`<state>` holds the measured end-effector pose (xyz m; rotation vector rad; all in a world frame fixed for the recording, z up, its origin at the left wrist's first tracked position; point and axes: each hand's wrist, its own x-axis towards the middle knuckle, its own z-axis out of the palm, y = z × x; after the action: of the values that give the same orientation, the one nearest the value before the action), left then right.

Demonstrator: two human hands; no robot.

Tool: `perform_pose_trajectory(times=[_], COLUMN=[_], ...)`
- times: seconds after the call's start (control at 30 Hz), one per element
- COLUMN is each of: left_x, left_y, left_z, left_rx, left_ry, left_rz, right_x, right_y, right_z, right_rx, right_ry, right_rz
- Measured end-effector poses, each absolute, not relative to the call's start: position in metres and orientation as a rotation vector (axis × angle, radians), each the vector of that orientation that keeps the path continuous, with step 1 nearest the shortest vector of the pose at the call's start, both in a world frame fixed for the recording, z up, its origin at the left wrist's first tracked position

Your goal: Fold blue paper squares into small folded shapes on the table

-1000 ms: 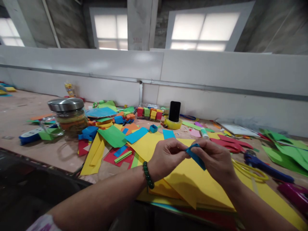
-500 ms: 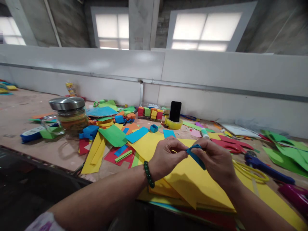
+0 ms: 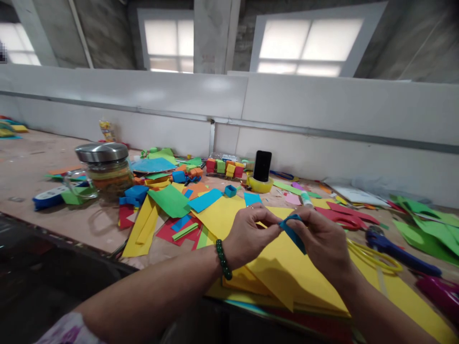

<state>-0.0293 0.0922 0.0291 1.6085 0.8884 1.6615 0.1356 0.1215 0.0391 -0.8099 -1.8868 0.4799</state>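
Observation:
A small folded piece of blue paper (image 3: 295, 235) is pinched between both hands, above yellow sheets (image 3: 279, 272) stacked at the table's front edge. My left hand (image 3: 247, 235), with a green bead bracelet at the wrist, grips the paper's left end between thumb and index finger. On its right side my right hand (image 3: 322, 239) holds it, thumb in front and fingers curled behind. Part of the paper is hidden by the fingers. Just beyond the hands lie a small open blue paper box (image 3: 230, 191) and a flat blue piece (image 3: 205, 200).
A lidded glass mug (image 3: 107, 177) stands at the left. Paper cubes (image 3: 229, 168) and a phone (image 3: 262, 165) on a yellow tape roll (image 3: 261, 184) sit toward the back. Yellow-handled scissors (image 3: 375, 255), a blue-handled tool (image 3: 401, 251) and green sheets (image 3: 426, 229) lie at right.
Both hands keep the same pinch on the blue paper, with hardly any movement. The whole view has shifted very slightly.

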Motion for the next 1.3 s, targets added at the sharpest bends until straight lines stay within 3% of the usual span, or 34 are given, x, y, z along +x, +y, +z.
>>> perform_pose_trajectory(times=[0.67, 1.3], left_x=[-0.029, -0.028], left_y=[0.093, 0.087], left_z=[0.025, 0.029], left_rx=[1.528, 1.77], left_ry=[0.742, 0.866], left_rz=[1.658, 1.745], right_x=[0.138, 0.137], right_y=[0.125, 0.127], right_z=[0.036, 0.026], right_rx=[-0.699, -0.754], right_ry=[-1.87, -1.757], right_rz=[0.343, 0.57])
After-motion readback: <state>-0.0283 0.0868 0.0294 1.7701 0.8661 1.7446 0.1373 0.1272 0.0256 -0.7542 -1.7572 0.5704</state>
